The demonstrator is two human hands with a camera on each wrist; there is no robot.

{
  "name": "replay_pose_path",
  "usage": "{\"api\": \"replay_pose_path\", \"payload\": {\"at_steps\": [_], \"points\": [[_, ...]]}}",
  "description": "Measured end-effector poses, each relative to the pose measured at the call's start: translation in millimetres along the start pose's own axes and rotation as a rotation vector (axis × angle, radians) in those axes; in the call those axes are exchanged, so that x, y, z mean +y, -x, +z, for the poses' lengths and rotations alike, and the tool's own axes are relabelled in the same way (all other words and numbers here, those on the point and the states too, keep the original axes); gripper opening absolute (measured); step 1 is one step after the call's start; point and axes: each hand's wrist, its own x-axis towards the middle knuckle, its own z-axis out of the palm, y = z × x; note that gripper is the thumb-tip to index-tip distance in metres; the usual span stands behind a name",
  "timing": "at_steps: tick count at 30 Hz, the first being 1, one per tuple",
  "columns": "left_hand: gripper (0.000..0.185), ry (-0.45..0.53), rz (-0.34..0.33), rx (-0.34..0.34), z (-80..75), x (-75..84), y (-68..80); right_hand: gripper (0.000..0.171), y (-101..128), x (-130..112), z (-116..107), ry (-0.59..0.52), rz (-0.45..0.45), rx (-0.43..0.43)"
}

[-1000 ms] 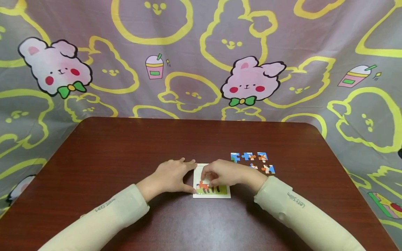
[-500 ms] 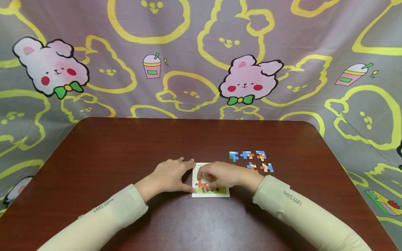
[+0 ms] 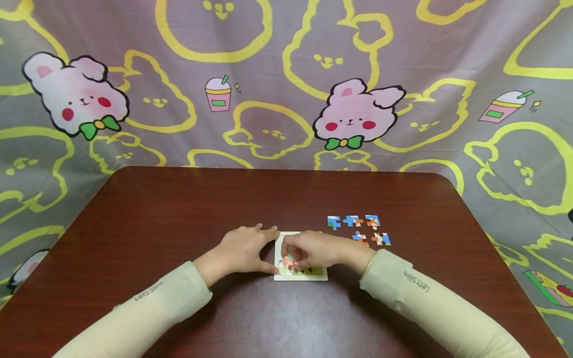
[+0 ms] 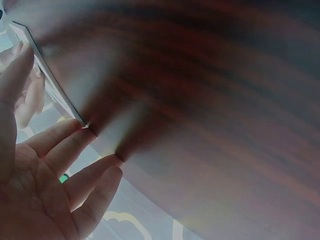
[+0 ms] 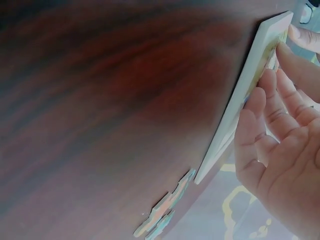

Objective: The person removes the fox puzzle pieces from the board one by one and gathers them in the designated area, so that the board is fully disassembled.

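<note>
A white-rimmed puzzle board (image 3: 301,279) lies on the table, with a green strip and dark striped legs along its lower part. My left hand (image 3: 243,251) is spread flat at its left side, with thumb and index finger touching the edge. My right hand (image 3: 315,248) reaches over the board and pinches an orange puzzle piece (image 3: 288,262) with thumb and fingers at the lower left. In the right wrist view, the right hand (image 5: 285,135) bends over the board (image 5: 234,100) and hides the piece. The left wrist view has the left fingertips at the board's edge (image 4: 60,95).
Several loose puzzle pieces lie right of the board in two rows, among them a blue-and-green one (image 3: 333,222) and a blue-and-cream one (image 3: 382,239). The brown table (image 3: 201,199) ends at a patterned curtain (image 3: 277,64) behind.
The right hand stays over the board's left part, its fingers shifting only slightly. The orange piece now looks paler, as if tilted. My left hand keeps its place.
</note>
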Motion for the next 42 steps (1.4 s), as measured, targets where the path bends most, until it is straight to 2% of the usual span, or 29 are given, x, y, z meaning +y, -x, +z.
{"api": "replay_pose_path", "payload": {"at_steps": [17,42], "points": [[0.089,0.015,-0.01,-0.02,0.0,-0.2,1.2,0.02,1.2,2.4,0.6,-0.301,-0.093,0.027],[0.088,0.018,-0.013,-0.014,0.6,-0.4,0.4,0.015,1.8,1.4,3.1,-0.364,-0.062,0.081]]}}
